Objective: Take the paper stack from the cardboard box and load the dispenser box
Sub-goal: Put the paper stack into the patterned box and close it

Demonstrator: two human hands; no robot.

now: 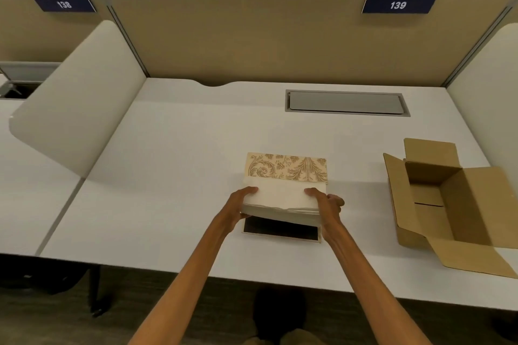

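A thick stack of white paper (281, 195) is held between both hands, just above the open dispenser box (280, 230) in the middle of the desk. My left hand (241, 202) grips the stack's left end and my right hand (327, 202) grips its right end. The dispenser's dark inside shows under the stack's near edge. Its lid (287, 166), with a beige leaf pattern, lies open behind the stack. The brown cardboard box (448, 199) stands open at the right of the desk, and no paper shows inside it.
The white desk (173, 176) has a grey cable hatch (346, 102) at the back. Tan partition walls with number plates 138 and 139 close the rear. Curved white dividers (81, 98) stand on either side. The desk's front edge is close to my body.
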